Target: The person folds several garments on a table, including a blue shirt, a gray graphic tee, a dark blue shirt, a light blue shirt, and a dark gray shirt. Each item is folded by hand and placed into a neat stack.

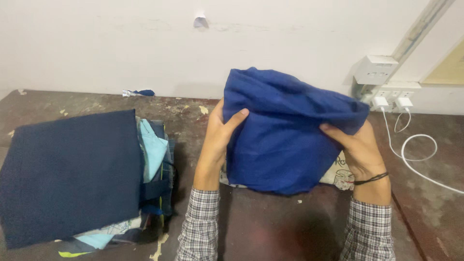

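Blue cloth (285, 130): bunched, lifted over the dark table (270, 227) between your two hands. Left hand (217, 140) clamps its left edge, thumb on the front; right hand (357, 147) grips its right edge. Printed pale fabric (338, 176) lies underneath. Stack of folded cloths (72, 179), navy on top, sits well apart to your left. White chargers (391, 102) and cable (415, 159) at far right by the wall.
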